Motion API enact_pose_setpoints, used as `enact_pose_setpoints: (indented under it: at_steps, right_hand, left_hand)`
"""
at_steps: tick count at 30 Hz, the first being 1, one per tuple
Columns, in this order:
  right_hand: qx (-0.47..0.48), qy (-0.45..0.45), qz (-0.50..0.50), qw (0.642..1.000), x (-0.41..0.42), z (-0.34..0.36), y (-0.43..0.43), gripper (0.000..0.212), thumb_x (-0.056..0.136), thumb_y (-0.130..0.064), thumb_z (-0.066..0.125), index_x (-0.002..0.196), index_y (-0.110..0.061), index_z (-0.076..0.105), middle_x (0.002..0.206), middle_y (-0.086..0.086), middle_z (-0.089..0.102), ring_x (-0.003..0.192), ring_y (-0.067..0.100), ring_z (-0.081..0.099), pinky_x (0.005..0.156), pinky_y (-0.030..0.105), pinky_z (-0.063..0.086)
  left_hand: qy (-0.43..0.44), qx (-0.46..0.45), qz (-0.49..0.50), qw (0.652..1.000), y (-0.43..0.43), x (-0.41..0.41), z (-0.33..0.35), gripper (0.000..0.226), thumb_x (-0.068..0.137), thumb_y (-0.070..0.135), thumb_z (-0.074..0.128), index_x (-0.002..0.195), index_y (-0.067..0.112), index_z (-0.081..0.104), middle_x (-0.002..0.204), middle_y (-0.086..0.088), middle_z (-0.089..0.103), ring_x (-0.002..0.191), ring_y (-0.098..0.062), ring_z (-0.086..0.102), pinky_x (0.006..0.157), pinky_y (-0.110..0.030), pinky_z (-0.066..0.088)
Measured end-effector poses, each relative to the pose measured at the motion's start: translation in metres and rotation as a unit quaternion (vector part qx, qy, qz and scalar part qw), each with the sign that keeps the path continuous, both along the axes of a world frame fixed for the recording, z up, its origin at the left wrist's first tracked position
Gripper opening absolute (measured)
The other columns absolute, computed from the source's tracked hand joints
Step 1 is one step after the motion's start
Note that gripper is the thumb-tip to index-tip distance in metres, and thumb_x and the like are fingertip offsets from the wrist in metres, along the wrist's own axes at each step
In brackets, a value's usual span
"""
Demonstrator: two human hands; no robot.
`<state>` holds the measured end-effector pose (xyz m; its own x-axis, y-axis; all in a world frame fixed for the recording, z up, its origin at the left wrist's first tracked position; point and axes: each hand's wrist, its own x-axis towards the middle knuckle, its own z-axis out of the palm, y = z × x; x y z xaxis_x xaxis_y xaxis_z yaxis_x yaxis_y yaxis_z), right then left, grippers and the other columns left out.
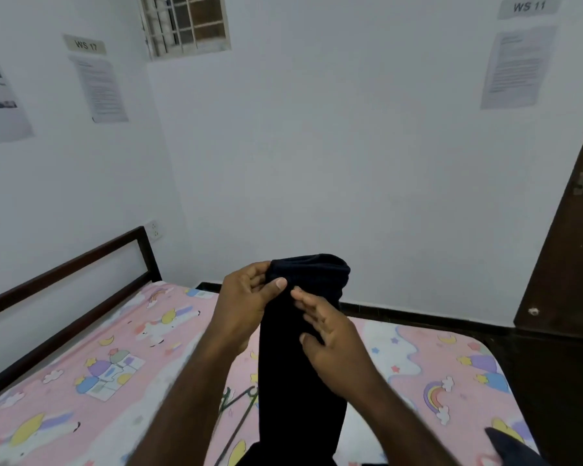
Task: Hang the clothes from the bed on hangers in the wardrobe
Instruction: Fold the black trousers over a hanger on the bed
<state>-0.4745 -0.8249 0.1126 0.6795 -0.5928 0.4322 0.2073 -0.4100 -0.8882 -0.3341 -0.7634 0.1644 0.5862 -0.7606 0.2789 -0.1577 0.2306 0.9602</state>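
Note:
A black garment (300, 371) hangs folded in a long strip above the bed (91, 375), held up in front of me. My left hand (246, 304) pinches its upper left edge between thumb and fingers. My right hand (330, 334) lies against the cloth just below, fingers spread and touching the fabric. A thin green hanger (239, 408) lies on the sheet under my left forearm, partly hidden by the garment. Another dark piece of clothing (512, 449) lies at the bed's lower right corner.
The bed has a pink cartoon-print sheet and a dark wooden headboard (64, 284) at the left. White walls carry taped papers. A dark brown door (566, 250) stands at the right edge. A barred window (186, 23) is high up.

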Motion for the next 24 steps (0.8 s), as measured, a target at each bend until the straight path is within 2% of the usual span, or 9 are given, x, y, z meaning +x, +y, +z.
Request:
enact_pose_setpoints:
  at_steps: [2, 4, 6, 9, 12, 15, 18, 20, 24]
  right_hand:
    - [0.015, -0.018, -0.059, 0.998, -0.01, -0.002, -0.011, 0.057, 0.084, 0.013, 0.056, 0.113, -0.036, 0.061, 0.112, -0.019, 0.069, 0.107, 0.003, 0.065, 0.097, 0.023, 0.049]
    - [0.0, -0.036, -0.149, 0.988, -0.026, 0.001, -0.028, 0.047, 0.083, 0.01, 0.064, 0.101, -0.033, 0.066, 0.094, -0.012, 0.071, 0.085, 0.004, 0.067, 0.082, 0.019, 0.049]
    - [-0.072, -0.008, -0.207, 0.976, -0.043, 0.009, -0.047, 0.044, 0.079, 0.004, 0.072, 0.103, -0.033, 0.066, 0.103, -0.013, 0.063, 0.09, -0.001, 0.061, 0.081, 0.009, 0.043]
    - [-0.161, 0.146, -0.147, 0.965, -0.056, 0.018, -0.076, 0.046, 0.078, -0.021, 0.081, 0.115, -0.041, 0.061, 0.143, -0.014, 0.034, 0.128, -0.003, 0.037, 0.099, 0.011, 0.031]
    - [-0.208, 0.252, -0.07, 0.942, -0.055, 0.024, -0.094, 0.044, 0.077, -0.041, 0.08, 0.116, -0.046, 0.059, 0.155, -0.011, 0.021, 0.142, 0.006, 0.023, 0.105, 0.025, 0.028]
    - [-0.252, 0.281, -0.031, 0.926, -0.051, 0.03, -0.103, 0.047, 0.08, -0.043, 0.077, 0.122, -0.044, 0.055, 0.152, -0.007, 0.033, 0.137, 0.008, 0.036, 0.105, 0.025, 0.033]
    - [-0.271, 0.228, -0.006, 0.935, -0.044, 0.036, -0.101, 0.05, 0.082, -0.035, 0.078, 0.118, -0.048, 0.046, 0.147, -0.014, 0.036, 0.12, 0.003, 0.051, 0.101, 0.03, 0.043]
    - [-0.259, 0.199, -0.009, 0.945, -0.039, 0.042, -0.099, 0.044, 0.082, -0.034, 0.078, 0.11, -0.049, 0.048, 0.149, -0.015, 0.032, 0.117, 0.0, 0.054, 0.096, 0.025, 0.044]
    - [-0.284, 0.277, 0.025, 0.918, -0.028, 0.043, -0.102, 0.027, 0.081, -0.042, 0.077, 0.1, -0.037, 0.059, 0.13, -0.017, 0.051, 0.118, 0.0, 0.051, 0.089, 0.022, 0.041]
  left_hand:
    - [-0.036, 0.008, 0.007, 0.999, 0.003, 0.003, -0.009, 0.029, 0.089, -0.005, 0.062, 0.116, 0.005, 0.065, 0.105, -0.005, 0.074, 0.103, -0.021, 0.069, 0.091, -0.028, 0.054]
    - [-0.054, 0.007, 0.017, 0.998, 0.006, 0.005, -0.018, 0.031, 0.089, -0.005, 0.062, 0.118, 0.006, 0.063, 0.105, 0.0, 0.074, 0.103, -0.015, 0.069, 0.089, -0.023, 0.053]
    - [-0.064, 0.0, 0.013, 0.998, 0.01, 0.005, -0.022, 0.031, 0.089, -0.005, 0.061, 0.114, 0.013, 0.064, 0.104, 0.004, 0.074, 0.102, -0.011, 0.069, 0.087, -0.02, 0.052]
    - [-0.083, -0.007, 0.002, 0.997, 0.014, 0.003, -0.024, 0.033, 0.09, -0.007, 0.058, 0.107, 0.021, 0.064, 0.1, 0.009, 0.074, 0.099, -0.008, 0.068, 0.085, -0.017, 0.051]
    - [-0.097, -0.01, 0.0, 0.995, 0.014, 0.003, -0.025, 0.031, 0.091, -0.005, 0.058, 0.108, 0.02, 0.064, 0.103, 0.008, 0.074, 0.102, -0.01, 0.068, 0.088, -0.018, 0.051]
    - [-0.073, -0.021, 0.027, 0.997, 0.012, 0.008, -0.025, 0.031, 0.092, -0.004, 0.058, 0.106, 0.022, 0.064, 0.099, 0.011, 0.075, 0.099, -0.007, 0.068, 0.085, -0.016, 0.051]
    - [-0.044, -0.032, 0.045, 0.998, 0.015, 0.017, -0.025, 0.03, 0.092, -0.005, 0.058, 0.105, 0.022, 0.064, 0.099, 0.01, 0.075, 0.099, -0.007, 0.069, 0.085, -0.017, 0.052]
    - [-0.045, -0.031, 0.046, 0.997, 0.017, 0.021, -0.025, 0.029, 0.092, -0.003, 0.058, 0.108, 0.019, 0.065, 0.102, 0.007, 0.075, 0.101, -0.01, 0.069, 0.087, -0.019, 0.052]
    - [-0.042, -0.048, 0.052, 0.997, 0.023, 0.027, -0.019, 0.027, 0.092, -0.002, 0.059, 0.112, 0.014, 0.064, 0.107, 0.0, 0.074, 0.103, -0.014, 0.068, 0.088, -0.021, 0.053]
